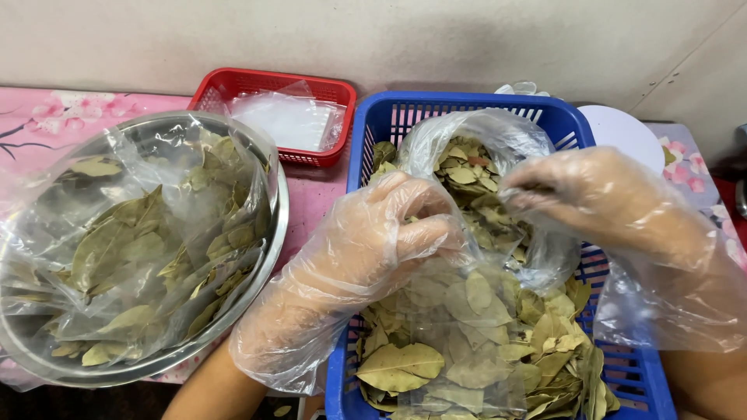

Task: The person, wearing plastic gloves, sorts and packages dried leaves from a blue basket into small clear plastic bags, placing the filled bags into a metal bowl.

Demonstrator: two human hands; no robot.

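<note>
Both my hands wear loose clear plastic gloves. My left hand [373, 241] and my right hand [599, 194] each pinch an edge of a clear plastic bag [459, 132], holding its mouth apart over a blue slotted basket [369, 128]. The bag holds dried green-brown leaves [467, 175]. Many more loose dried leaves [482, 342] lie in the basket below my hands, partly under a flat clear bag.
A metal bowl [276, 225] lined with clear plastic and filled with dried leaves stands at the left. A red basket [268, 82] with clear bags sits behind it. A white round lid [622, 132] lies at the right on a pink flowered tablecloth [39, 117]. A wall runs behind.
</note>
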